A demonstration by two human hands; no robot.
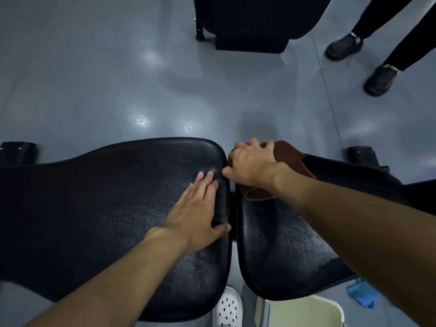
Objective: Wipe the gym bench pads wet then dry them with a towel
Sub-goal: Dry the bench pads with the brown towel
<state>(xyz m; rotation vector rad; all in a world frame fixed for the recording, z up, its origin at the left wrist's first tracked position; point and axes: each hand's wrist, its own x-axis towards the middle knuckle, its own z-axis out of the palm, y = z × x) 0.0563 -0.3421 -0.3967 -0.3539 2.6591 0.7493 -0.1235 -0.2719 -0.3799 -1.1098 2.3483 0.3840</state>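
Rests left grip (198,208) flat, fingers straight, on left pad (94,208) beside the gap. Clutches brown towel (291,156) in right grip (252,166), fingers curled, at far end of right pad (283,244). Blue cloth (361,296) on floor (94,79).

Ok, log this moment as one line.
left hand: flat on left black vinyl bench pad | right hand: grips brown cloth on right black pad | stage: wet or dry unclear

No legible text (sock lettering (355,37) blurred).
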